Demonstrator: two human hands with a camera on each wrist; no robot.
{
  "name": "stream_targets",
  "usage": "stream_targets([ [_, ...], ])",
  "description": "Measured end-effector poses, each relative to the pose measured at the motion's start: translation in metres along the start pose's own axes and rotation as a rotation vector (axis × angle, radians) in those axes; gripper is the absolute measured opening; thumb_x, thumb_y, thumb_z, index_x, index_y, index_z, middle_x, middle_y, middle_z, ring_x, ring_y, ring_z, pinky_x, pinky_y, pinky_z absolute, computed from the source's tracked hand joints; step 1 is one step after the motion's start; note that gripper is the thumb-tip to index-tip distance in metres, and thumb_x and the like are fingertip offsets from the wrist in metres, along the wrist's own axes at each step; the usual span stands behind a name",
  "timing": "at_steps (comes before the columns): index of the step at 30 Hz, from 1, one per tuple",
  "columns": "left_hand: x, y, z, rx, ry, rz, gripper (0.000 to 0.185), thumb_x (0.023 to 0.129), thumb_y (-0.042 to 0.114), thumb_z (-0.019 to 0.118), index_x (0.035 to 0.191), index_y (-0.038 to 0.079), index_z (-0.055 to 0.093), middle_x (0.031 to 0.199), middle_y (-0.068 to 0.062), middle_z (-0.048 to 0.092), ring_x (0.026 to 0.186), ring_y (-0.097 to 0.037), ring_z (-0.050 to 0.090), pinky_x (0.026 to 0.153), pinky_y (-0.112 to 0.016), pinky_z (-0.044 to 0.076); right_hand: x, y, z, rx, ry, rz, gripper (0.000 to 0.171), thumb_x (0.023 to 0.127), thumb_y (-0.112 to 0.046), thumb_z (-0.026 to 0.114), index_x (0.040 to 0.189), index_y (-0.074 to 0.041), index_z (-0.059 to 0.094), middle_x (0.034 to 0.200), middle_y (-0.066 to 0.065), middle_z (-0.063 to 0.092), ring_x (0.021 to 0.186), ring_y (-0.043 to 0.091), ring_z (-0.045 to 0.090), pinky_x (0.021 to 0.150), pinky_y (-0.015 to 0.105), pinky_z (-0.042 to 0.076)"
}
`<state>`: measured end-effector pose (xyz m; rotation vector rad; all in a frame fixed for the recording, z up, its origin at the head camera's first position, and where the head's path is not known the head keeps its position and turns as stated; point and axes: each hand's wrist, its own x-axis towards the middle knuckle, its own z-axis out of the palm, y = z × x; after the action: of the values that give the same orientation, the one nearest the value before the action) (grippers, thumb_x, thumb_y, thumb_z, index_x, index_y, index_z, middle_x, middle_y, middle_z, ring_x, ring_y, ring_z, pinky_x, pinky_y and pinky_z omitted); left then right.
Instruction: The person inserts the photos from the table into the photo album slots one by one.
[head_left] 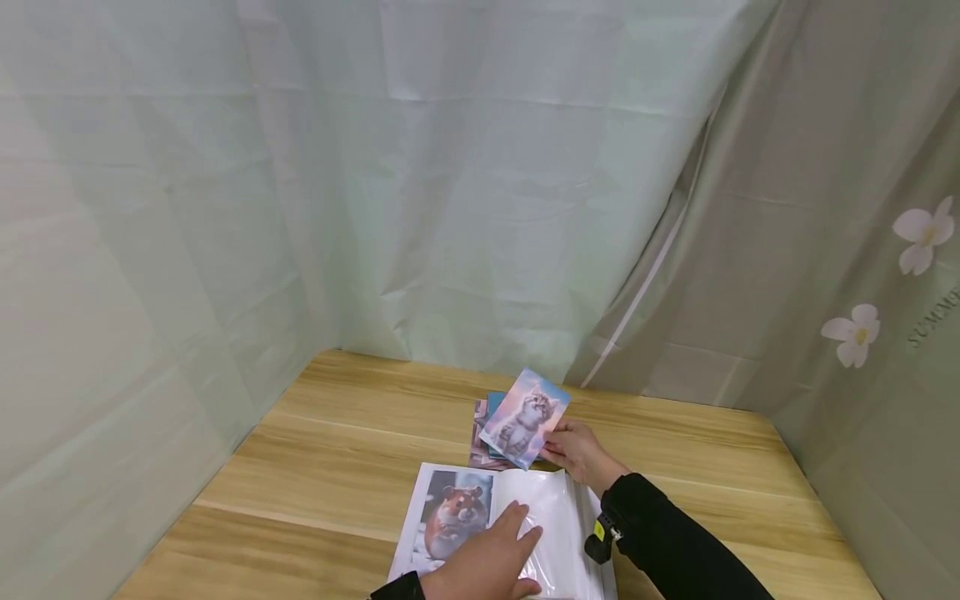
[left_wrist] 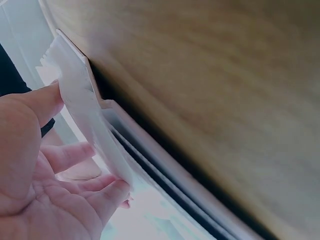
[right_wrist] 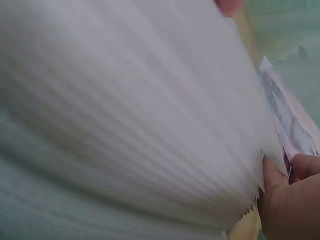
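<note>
An open photo album point(head_left: 405, 525) lies at the table's near edge, with a hamster picture point(head_left: 453, 521) in its left page and a blank, glossy sleeve point(head_left: 551, 517) on the right. My left hand point(head_left: 487, 558) rests across the middle of the album, fingers spread; in the left wrist view its fingertips touch the clear sleeve point(left_wrist: 85, 105). Beyond the album's far edge, my right hand point(head_left: 581, 454) pinches a kitten picture card point(head_left: 525, 417) by its lower right corner, tilted. The right wrist view is mostly filled by fanned album pages point(right_wrist: 150, 100), with the card behind them.
Several picture cards point(head_left: 480, 433) lie stacked behind the album, partly covered by the kitten card. The wooden table point(head_left: 322, 467) extends to both sides. Pale curtains point(head_left: 465, 208) hang along its left and back, and a flowered grey one point(head_left: 787, 250) at right.
</note>
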<state>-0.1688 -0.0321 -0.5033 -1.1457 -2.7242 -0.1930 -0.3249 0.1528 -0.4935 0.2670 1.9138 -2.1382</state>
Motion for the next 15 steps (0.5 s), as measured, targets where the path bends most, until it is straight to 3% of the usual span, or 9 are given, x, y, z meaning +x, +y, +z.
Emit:
stream_targets([
  [7, 0.000, -0.001, 0.001, 0.013, 0.018, 0.007, 0.063, 0.088, 0.056, 0.069, 0.131, 0.010, 0.063, 0.138, -0.017, 0.053, 0.129, -0.028, 0.053, 0.081, -0.019, 0.053, -0.005, 0.001, -0.006, -0.060, -0.009, -0.014, 0.009, 0.097, 0.006, 0.057, 0.099, 0.007, 0.048, 0.084, 0.014, 0.056, 0.073, 0.020, 0.060, 0.072, 0.029, 0.059],
  [15, 0.000, 0.000, 0.000, 0.009, -0.005, 0.000, 0.063, 0.089, 0.055, 0.068, 0.132, 0.009, 0.063, 0.139, -0.018, 0.052, 0.130, -0.029, 0.053, 0.081, -0.019, 0.054, -0.010, 0.000, -0.021, -0.178, 0.000, -0.060, 0.012, 0.096, 0.006, 0.059, 0.088, 0.002, 0.051, 0.084, 0.012, 0.056, 0.072, 0.020, 0.063, 0.073, 0.033, 0.059],
])
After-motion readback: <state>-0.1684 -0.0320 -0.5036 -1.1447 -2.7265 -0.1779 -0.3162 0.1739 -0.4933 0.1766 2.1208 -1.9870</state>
